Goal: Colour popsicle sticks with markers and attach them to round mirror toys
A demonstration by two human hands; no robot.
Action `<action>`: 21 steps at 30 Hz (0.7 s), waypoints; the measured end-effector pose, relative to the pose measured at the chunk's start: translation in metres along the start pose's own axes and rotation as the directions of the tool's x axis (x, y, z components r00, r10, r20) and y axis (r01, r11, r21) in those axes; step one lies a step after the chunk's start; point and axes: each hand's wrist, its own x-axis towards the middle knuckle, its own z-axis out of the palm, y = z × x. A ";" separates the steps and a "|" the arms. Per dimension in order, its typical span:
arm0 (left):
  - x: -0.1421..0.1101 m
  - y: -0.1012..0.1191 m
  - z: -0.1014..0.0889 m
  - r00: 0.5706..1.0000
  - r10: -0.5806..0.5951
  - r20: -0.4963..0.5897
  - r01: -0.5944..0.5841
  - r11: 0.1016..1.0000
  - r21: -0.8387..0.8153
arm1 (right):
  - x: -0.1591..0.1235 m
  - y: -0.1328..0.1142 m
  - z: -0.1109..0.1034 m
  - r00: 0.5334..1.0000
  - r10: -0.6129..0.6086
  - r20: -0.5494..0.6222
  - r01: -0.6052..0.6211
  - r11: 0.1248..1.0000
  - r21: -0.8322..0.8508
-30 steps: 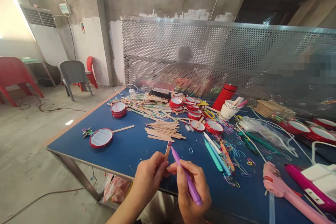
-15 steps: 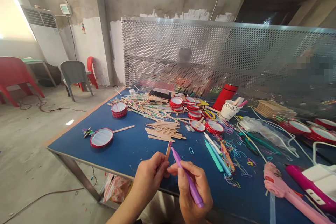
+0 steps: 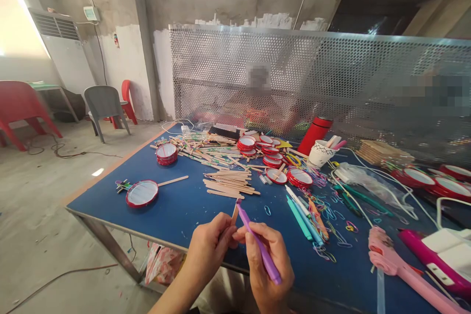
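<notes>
My left hand point(image 3: 212, 239) is closed around a wooden craft stick point(image 3: 234, 214), which points up and away from me. A purple marker point(image 3: 260, 245) is gripped in my right hand point(image 3: 270, 260), its tip against the upper end of the stick, where a purple patch shows. Just beyond my hands lies a pile of plain craft sticks point(image 3: 230, 182). To the left, a small red-rimmed round drum point(image 3: 142, 193) rests with a stick out of its side. Right of my hands are several markers, among them a teal marker point(image 3: 299, 218).
A pink glue gun point(image 3: 397, 262) and a magenta power strip point(image 3: 434, 262) lie at the right. Behind them are white cables, pliers point(image 3: 348, 201) and a plastic bag. A red bottle point(image 3: 315, 136) and a paper cup point(image 3: 321, 154) stand before a perforated metal panel point(image 3: 228, 68).
The marker and my right hand have shifted slightly left, the tip still at the stick's upper end. My left hand stays nearly in place with the stick.
</notes>
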 end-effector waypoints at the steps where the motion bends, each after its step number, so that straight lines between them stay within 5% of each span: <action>1: 0.000 0.000 0.000 1.000 -0.004 0.000 0.004 1.000 0.000 | 0.000 0.000 0.000 1.000 0.003 -0.001 -0.003 1.000 -0.007; 21: 0.000 -0.002 0.000 1.000 0.002 -0.010 -0.002 1.000 -0.005 | -0.002 -0.002 -0.001 0.999 0.033 -0.029 -0.033 0.999 0.009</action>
